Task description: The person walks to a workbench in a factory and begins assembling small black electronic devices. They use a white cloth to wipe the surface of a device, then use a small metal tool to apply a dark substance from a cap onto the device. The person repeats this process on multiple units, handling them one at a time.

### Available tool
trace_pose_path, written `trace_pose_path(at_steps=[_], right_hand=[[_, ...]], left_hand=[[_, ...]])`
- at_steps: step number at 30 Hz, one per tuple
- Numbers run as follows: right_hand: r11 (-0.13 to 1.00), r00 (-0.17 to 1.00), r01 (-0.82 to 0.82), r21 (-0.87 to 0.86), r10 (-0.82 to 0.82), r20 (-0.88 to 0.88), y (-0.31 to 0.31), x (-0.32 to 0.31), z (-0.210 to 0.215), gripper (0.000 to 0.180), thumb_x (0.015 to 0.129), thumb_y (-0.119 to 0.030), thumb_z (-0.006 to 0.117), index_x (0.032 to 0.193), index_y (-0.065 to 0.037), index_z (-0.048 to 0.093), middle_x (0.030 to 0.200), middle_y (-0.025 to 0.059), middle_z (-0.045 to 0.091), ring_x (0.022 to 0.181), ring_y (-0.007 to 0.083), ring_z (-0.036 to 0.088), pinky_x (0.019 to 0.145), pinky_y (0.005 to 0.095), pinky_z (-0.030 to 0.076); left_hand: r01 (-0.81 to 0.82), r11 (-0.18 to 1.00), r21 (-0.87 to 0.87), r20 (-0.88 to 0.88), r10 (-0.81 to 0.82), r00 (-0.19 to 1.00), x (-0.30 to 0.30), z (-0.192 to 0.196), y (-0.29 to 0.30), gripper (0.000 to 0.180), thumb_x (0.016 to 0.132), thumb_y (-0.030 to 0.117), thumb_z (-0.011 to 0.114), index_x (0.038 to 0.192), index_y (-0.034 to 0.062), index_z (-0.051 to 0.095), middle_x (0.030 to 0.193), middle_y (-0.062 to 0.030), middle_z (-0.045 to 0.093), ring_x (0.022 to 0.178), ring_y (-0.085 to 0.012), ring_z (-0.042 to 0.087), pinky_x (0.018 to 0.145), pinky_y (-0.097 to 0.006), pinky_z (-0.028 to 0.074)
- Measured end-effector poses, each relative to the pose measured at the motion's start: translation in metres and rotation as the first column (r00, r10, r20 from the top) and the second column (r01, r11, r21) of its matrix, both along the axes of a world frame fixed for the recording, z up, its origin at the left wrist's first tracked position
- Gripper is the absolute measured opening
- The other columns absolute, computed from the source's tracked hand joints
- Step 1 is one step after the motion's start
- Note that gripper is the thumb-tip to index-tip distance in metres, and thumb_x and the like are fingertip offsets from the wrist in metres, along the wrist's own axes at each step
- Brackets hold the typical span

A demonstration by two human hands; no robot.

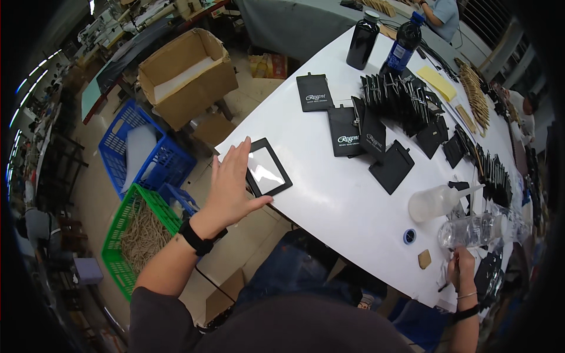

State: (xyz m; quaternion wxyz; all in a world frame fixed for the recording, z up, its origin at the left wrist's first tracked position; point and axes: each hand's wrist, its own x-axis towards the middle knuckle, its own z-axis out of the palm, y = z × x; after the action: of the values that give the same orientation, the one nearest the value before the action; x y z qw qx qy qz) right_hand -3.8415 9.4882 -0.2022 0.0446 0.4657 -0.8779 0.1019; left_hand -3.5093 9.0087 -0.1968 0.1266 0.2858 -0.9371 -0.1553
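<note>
At the left edge of the white table, my left hand (pixel 231 191) is spread with its fingers stretched out. Beside it lies a black badge holder (pixel 269 167) with a clear, shiny window; whether the hand touches it is hard to tell. Over by the table's right side, my right hand (pixel 462 266) has its fingers curled, and what they hold, if anything, is hidden. A clear plastic bottle (pixel 471 230) lies on its side just beyond that hand. Next to it is a translucent squeeze bottle (pixel 434 203) with a long nozzle.
Several black badge holders (pixel 391 166) lie mid-table by a dense row of black pieces with metal clips (pixel 395 100). Two dark bottles (pixel 363 41) stand at the far edge. Left on the floor are a blue crate (pixel 176 162), a green crate (pixel 112 259) and a cardboard box (pixel 200 82).
</note>
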Motion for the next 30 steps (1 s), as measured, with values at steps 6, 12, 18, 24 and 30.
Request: trace_pose_path(at_steps=[6, 12, 18, 24, 30], right_hand=[[0.928, 0.859, 0.338, -0.158, -0.235, 0.455, 0.008, 0.013, 0.023, 0.025, 0.080, -0.004, 0.047, 0.104, -0.001, 0.051, 0.092, 0.0117, 0.060, 0.071, 0.0187, 0.063, 0.054, 0.0259, 0.044], [0.746, 0.833, 0.537, -0.394, -0.396, 0.386, 0.036, 0.022, 0.052, 0.041, 0.094, -0.026, 0.036, 0.129, -0.006, 0.042, 0.120, 0.0058, 0.047, 0.084, 0.0100, 0.054, 0.063, 0.0183, 0.039], [0.712, 0.882, 0.468, -0.524, -0.412, 0.227, -0.009, 0.121, 0.158, 0.032, 0.095, -0.023, 0.036, 0.116, -0.002, 0.050, 0.090, 0.0032, 0.046, 0.073, 0.0083, 0.041, 0.066, 0.0221, 0.036], [0.839, 0.922, -0.050, -0.542, 0.247, 0.297, -0.210, 0.182, 0.129, 0.007, 0.084, -0.005, 0.048, 0.086, 0.000, 0.050, 0.090, 0.0119, 0.046, 0.080, 0.0178, 0.048, 0.075, 0.0270, 0.039], [0.807, 0.842, -0.382, -0.451, 0.505, 0.190, -0.262, 0.232, 0.146, 0.009, 0.082, -0.008, 0.052, 0.081, 0.000, 0.052, 0.082, 0.0131, 0.052, 0.076, 0.0220, 0.052, 0.069, 0.0299, 0.042]], left_hand=[[0.105, 0.993, 0.051, -0.121, -0.098, 0.988, -0.016, -0.004, -0.036, 0.101, 0.064, 0.025, 0.076, 0.142, 0.0069, 0.012, 0.143, -0.0202, 0.021, 0.133, -0.0379, 0.019, 0.107, -0.051, 0.016], [0.006, 1.000, 0.026, -0.032, -0.005, 0.999, -0.001, 0.008, -0.031, 0.092, 0.068, 0.020, 0.073, 0.141, 0.0120, 0.018, 0.143, -0.0205, 0.022, 0.133, -0.0380, 0.020, 0.106, -0.053, 0.017], [0.343, 0.875, 0.343, 0.077, -0.390, 0.918, 0.063, 0.077, -0.018, 0.072, 0.074, 0.022, 0.069, 0.134, 0.0039, 0.033, 0.132, -0.0205, 0.039, 0.125, -0.0351, 0.036, 0.102, -0.043, 0.031], [0.378, 0.710, 0.594, 0.032, -0.491, 0.871, 0.125, 0.091, 0.024, 0.063, 0.079, 0.031, 0.065, 0.128, 0.0001, 0.040, 0.122, -0.0219, 0.048, 0.111, -0.0353, 0.048, 0.092, -0.039, 0.041], [-0.293, 0.427, 0.856, 0.499, -0.831, 0.246, 0.325, -0.092, 0.107, 0.077, 0.072, 0.047, 0.067, 0.132, 0.0069, 0.040, 0.122, -0.0147, 0.054, 0.111, -0.0319, 0.050, 0.089, -0.040, 0.042]])
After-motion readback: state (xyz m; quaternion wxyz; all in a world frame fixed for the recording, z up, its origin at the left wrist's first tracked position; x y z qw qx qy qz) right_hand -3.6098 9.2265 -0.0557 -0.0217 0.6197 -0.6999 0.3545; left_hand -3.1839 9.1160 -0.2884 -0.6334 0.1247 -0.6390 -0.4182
